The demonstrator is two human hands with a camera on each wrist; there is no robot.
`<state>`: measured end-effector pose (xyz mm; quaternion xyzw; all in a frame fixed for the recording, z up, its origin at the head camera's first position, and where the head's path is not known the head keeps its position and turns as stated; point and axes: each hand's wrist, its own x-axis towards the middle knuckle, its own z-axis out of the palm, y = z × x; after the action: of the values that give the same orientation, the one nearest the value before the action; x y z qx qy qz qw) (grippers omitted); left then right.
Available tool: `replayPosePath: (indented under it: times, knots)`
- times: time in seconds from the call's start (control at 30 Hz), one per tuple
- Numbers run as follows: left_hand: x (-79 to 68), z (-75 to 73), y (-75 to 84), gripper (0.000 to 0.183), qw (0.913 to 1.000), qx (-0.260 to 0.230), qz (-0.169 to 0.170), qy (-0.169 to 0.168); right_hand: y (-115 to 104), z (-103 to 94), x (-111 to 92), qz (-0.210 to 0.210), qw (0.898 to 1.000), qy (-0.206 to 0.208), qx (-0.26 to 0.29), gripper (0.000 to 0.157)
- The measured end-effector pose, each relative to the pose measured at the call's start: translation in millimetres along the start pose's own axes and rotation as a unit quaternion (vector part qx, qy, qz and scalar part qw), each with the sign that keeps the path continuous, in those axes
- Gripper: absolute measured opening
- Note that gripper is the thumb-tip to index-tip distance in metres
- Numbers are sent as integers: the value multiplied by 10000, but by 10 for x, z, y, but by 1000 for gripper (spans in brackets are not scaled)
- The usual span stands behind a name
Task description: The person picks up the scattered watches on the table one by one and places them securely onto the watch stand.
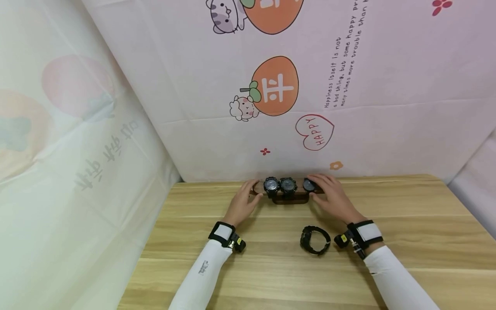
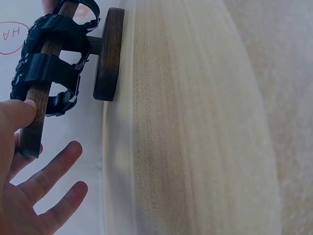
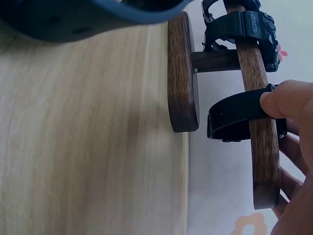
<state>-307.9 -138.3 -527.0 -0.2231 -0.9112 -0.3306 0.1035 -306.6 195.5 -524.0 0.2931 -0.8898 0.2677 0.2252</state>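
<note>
A dark wooden T-bar watch stand [image 1: 290,201] stands near the table's back edge, its crossbar [image 3: 264,166] carrying three black wristwatches. Two of them, a left watch [image 1: 271,184] and a middle watch [image 1: 288,185], sit side by side toward the left. My left hand [image 1: 243,202] pinches the bar's left end, thumb on the front, with some fingers spread behind it. On the right part, my right hand [image 1: 334,199] grips the third watch [image 3: 237,115], thumb pressing its strap against the bar. The fingers behind are partly hidden.
Another black wristwatch [image 1: 306,241] lies on the wooden table [image 1: 271,275] between my forearms, its strap closed in a loop. Right behind the stand rises a white printed cloth [image 1: 217,142]; another cloth [image 1: 128,181] hangs along the left side.
</note>
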Motion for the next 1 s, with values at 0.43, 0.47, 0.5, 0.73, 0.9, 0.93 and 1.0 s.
replayPosePath:
  times: [0.43,0.47,0.5,0.73,0.9,0.93,1.0]
  knots:
    - [0,-6,12,59,9999,72,-66,-69,-33,27,16,-64,9998,31,-198,60]
    - [0,-6,10,59,9999,78,-72,-74,-37,25,17,-53,9998,29,-202,60]
    - [-1,-7,9,59,9999,73,-82,-79,-39,24,20,-49,9998,20,-210,60]
    - [-1,-3,-18,59,9999,80,-93,-114,-80,13,44,-63,9997,4,-246,58]
    - [0,-6,-15,59,9998,73,-111,-125,-79,27,55,-140,9995,88,-277,57]
    - [1,-7,-12,59,9998,72,-106,-124,-78,30,56,-153,9994,99,-289,57]
    - [1,-8,-7,59,9998,76,-105,-122,-81,32,59,-155,9994,95,-290,57]
